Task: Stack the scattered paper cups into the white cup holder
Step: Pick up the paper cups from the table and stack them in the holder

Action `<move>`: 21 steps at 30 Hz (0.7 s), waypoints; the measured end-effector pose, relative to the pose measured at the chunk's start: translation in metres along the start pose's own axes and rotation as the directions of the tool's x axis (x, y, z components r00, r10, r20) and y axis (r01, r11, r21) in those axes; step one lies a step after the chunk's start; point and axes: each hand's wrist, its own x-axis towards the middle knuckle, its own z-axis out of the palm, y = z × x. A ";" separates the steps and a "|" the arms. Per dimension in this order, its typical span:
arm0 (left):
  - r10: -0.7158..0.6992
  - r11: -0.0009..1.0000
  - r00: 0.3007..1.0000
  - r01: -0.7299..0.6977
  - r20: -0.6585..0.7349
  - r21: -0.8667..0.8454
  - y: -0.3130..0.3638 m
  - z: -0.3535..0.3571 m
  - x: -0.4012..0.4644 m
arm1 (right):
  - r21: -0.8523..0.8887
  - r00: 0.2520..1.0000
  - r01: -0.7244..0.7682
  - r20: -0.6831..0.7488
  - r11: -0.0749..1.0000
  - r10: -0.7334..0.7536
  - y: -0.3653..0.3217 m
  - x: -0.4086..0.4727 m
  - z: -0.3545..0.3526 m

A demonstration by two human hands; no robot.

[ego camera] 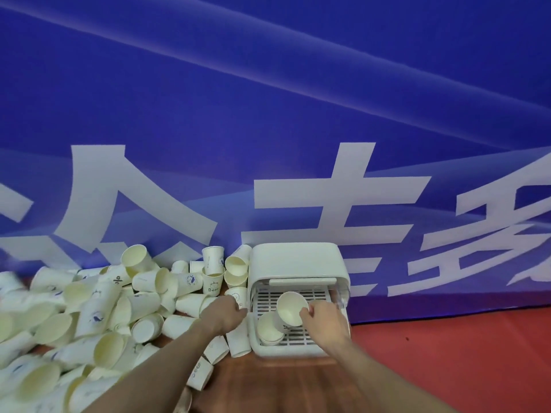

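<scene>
Right hand point(323, 318) pinching a paper cup point(291, 308) over the white cup holder point(298, 263), nested cups point(269, 329) on its slotted tray, left hand point(226, 315) at the holder's edge, grip unclear, scattered cups point(98, 308) heaped on the worktop point(268, 383)

Low in the frame, the right hand point(323, 318) grips a tilted cup point(290, 308) over the white holder point(295, 257), above a nested stack point(269, 330) on its slatted tray. The left hand point(225, 314) reaches into the cup pile point(98, 308) at lower left. A blue banner point(268, 114) fills the upper frame.
</scene>
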 end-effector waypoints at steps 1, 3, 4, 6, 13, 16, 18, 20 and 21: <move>-0.009 1.000 1.000 0.009 -0.012 -0.003 -0.004 -0.004 -0.001 | -0.011 1.000 0.021 0.005 1.000 -0.021 -0.004 0.002 0.002; -0.031 0.999 0.999 0.030 -0.033 -0.018 -0.013 -0.010 -0.004 | -0.043 0.998 0.057 0.017 0.997 -0.057 -0.011 0.005 0.006; -0.042 0.999 0.998 0.041 -0.040 -0.029 -0.018 -0.013 -0.005 | -0.059 0.997 0.075 0.025 0.995 -0.074 -0.014 0.007 0.009; -0.063 0.997 0.997 0.061 -0.048 -0.041 -0.027 -0.016 -0.009 | -0.080 0.994 0.107 0.043 0.991 -0.104 -0.017 0.011 0.014; -0.156 0.985 0.987 0.151 -0.049 -0.083 -0.061 -0.021 -0.015 | -0.217 0.984 0.156 0.115 0.964 -0.133 -0.017 0.031 0.039; -0.193 0.976 0.981 0.188 -0.030 -0.113 -0.072 -0.022 -0.011 | -0.262 0.977 0.192 0.147 0.946 -0.157 -0.016 0.037 0.050; -0.213 0.971 0.977 0.210 -0.018 -0.115 -0.079 -0.021 -0.007 | -0.300 0.972 0.196 0.183 0.933 -0.146 -0.017 0.042 0.057; -0.228 0.968 0.974 0.225 -0.015 -0.113 -0.084 -0.022 -0.003 | -0.349 0.967 0.202 0.221 0.915 -0.129 -0.017 0.045 0.063; -0.235 0.965 0.972 0.232 -0.014 -0.119 -0.086 -0.021 -0.001 | -0.365 0.963 0.207 0.239 0.908 -0.124 -0.016 0.047 0.066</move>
